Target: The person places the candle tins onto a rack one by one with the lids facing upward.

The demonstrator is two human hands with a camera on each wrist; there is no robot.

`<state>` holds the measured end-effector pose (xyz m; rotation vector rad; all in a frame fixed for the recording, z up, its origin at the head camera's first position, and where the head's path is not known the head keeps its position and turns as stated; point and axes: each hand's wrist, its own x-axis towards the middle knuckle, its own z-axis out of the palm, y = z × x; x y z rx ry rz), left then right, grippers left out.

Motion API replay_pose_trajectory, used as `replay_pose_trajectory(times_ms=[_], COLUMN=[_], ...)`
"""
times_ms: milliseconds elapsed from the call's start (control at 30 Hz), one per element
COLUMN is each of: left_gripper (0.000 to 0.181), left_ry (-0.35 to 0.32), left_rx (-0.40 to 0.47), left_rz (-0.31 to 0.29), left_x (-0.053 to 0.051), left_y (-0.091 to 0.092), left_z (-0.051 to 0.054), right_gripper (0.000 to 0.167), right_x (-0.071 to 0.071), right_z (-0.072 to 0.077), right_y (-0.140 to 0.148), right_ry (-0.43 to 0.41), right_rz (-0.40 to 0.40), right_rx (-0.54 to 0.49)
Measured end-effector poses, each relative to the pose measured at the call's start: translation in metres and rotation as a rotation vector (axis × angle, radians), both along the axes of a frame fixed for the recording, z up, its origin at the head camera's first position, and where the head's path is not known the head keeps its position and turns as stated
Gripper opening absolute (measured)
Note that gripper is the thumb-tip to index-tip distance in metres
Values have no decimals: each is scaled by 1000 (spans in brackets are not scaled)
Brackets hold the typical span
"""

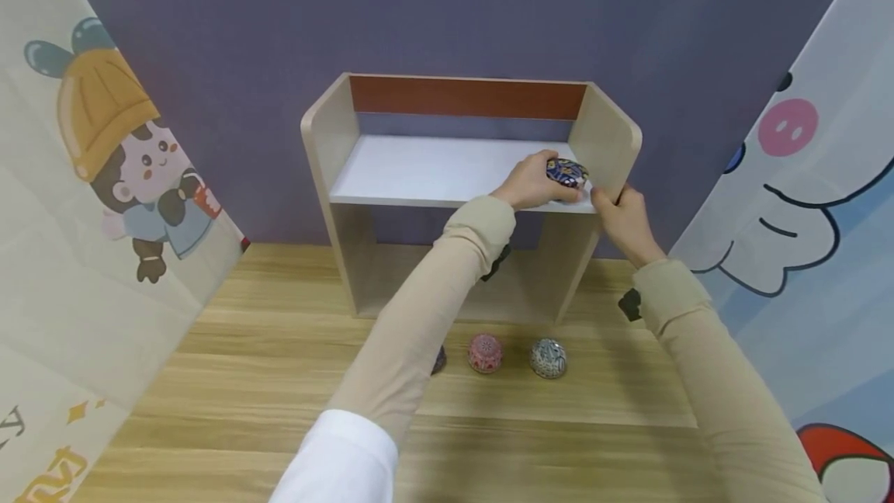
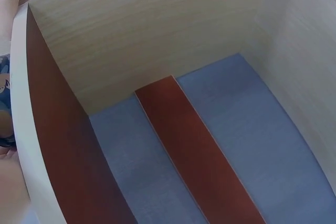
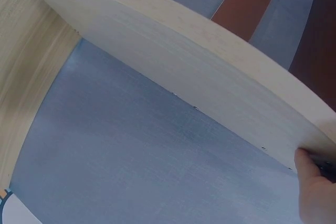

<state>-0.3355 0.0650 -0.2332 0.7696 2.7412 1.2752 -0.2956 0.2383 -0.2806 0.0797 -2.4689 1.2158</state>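
Note:
A small round tin [image 1: 567, 172] with a dark blue, yellow and white pattern is at the right end of the white upper shelf board [image 1: 426, 165]. My left hand [image 1: 536, 183] holds it between thumb and fingers; whether the tin touches the board is hard to tell. In the left wrist view only part of the tin [image 2: 5, 100] shows beyond the board's edge. My right hand [image 1: 626, 225] grips the front edge of the shelf unit's right side panel [image 1: 606, 134], and part of it [image 3: 316, 190] shows against the panel's outer face.
On the wooden table [image 1: 265, 379] before the shelf unit stand a pink patterned tin [image 1: 485, 353] and a black-and-white one [image 1: 548, 358]. A dark tin [image 1: 439, 361] is partly hidden by my left forearm. A red-brown strip [image 1: 468, 97] spans the unit's upper back.

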Motion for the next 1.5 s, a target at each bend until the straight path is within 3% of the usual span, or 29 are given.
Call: replay_pose_trajectory(times_ms=[400,1033,1267,1500], left_gripper=[85,87,90,90], left_ry=[-5,-15,-93,-166], left_rx=[-23,-20,24,114], left_rz=[1,-8,-55,-82], left_x=[4,-1,-1,2], left_y=[-4,-3,-9,-17], left_z=[3,2,5,17], right_gripper=[48,46,47,44], right_x=[-1,0,-1,-2], right_z=[0,0,-1,-1], right_y=[0,0,-1,0], right_ry=[-26,-20,-24,-6], right_rz=[-19,-14,-18,-24], right_rx=[9,8,2,-6])
